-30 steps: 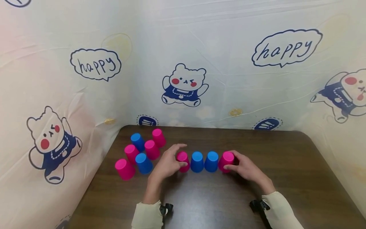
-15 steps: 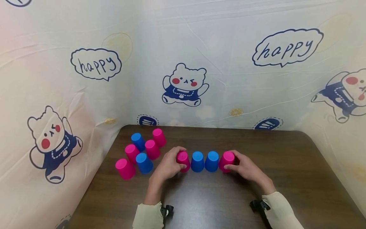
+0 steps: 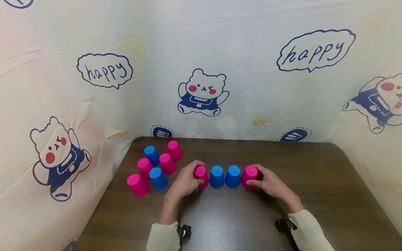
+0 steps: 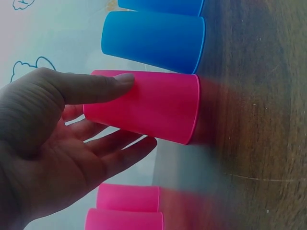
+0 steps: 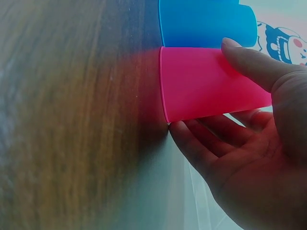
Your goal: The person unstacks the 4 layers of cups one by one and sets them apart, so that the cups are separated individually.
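Note:
Upside-down plastic cups stand in a row at the table's middle. Its left end is a pink cup [image 3: 201, 177], which my left hand [image 3: 186, 179] holds with the thumb on the near side and fingers behind. Two blue cups [image 3: 217, 177] [image 3: 233, 177] stand side by side between the pink ones. At the right end my right hand [image 3: 270, 182] grips another pink cup [image 3: 248, 177], thumb in front. In the left wrist view the thumb lies across the pink cup [image 4: 153, 105]. The right wrist view has that hand's pink cup [image 5: 206, 84] against a blue cup [image 5: 206, 24].
A group of pink and blue upside-down cups [image 3: 158, 178] stands at the table's back left. The brown wooden table [image 3: 220, 219] is bordered by a printed curtain [image 3: 245, 69] at the back and sides. Dark wrist cameras [image 3: 185, 230] sit at both cuffs.
My left hand's raised forefinger has come down and the hand has closed round the left pink cup. The right hand and the row of cups stay in place.

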`<control>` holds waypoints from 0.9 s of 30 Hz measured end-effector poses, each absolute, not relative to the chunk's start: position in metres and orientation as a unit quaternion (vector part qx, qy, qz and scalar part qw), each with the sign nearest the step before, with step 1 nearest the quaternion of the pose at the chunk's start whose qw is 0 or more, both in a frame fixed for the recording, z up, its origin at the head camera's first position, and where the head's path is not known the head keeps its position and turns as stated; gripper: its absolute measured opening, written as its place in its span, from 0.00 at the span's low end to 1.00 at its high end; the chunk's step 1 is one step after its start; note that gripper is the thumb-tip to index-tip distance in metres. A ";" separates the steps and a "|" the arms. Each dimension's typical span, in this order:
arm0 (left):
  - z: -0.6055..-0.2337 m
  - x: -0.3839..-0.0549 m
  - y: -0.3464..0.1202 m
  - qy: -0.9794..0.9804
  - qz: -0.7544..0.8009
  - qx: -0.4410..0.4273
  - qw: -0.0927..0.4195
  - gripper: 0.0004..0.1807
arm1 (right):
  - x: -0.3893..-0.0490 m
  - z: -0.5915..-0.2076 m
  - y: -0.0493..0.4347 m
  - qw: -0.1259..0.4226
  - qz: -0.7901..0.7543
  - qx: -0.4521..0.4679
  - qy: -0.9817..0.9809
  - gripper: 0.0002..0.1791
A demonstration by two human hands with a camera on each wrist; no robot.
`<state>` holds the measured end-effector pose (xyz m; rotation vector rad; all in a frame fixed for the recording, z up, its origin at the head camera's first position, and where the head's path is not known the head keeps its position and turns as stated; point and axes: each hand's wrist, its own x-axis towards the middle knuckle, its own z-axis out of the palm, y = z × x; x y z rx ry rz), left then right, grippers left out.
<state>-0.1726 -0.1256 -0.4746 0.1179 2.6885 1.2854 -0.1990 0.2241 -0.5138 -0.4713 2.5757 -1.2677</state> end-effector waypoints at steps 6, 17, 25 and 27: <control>-0.473 -0.174 -0.126 0.900 0.429 0.035 0.072 0.35 | -0.200 -0.513 0.225 0.115 -0.433 -0.159 0.880 0.33; -0.459 -0.187 -0.136 0.907 0.418 0.008 0.058 0.38 | -0.199 -0.513 0.225 0.118 -0.436 -0.161 0.878 0.33; -0.454 -0.200 -0.144 0.909 0.413 -0.013 0.052 0.38 | -0.199 -0.512 0.225 0.120 -0.433 -0.157 0.880 0.33; -0.453 -0.203 -0.146 0.910 0.410 -0.020 0.049 0.39 | -0.199 -0.512 0.224 0.120 -0.432 -0.158 0.880 0.33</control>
